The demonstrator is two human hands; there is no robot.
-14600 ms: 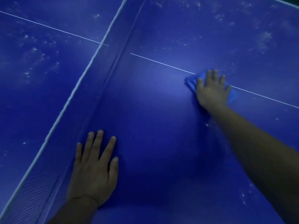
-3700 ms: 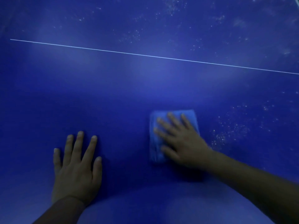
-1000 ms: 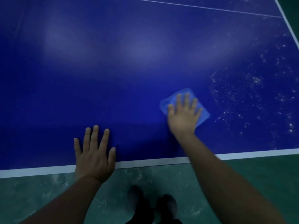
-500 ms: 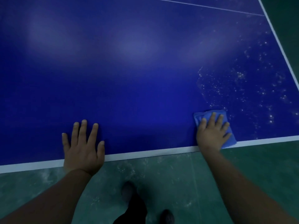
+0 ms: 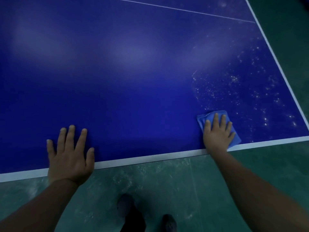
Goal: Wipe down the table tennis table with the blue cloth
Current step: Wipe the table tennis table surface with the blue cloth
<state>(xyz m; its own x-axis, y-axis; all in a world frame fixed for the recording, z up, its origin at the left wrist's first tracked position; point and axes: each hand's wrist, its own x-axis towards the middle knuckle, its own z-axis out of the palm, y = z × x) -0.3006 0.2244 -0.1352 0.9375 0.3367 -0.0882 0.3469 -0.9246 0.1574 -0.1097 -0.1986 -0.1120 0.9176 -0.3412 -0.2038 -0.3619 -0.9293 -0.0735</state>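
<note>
Little shift: right hand (image 5: 218,133) flat on cloth (image 5: 235,137)

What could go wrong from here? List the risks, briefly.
1. The cloth sits right at the table's near edge; a pull toward the body would likely sweep dust onto the floor.
2. White specks cover the right corner; the right hand could miss some.
3. The left hand rests flat on wiped surface and may leave smudges.
</note>
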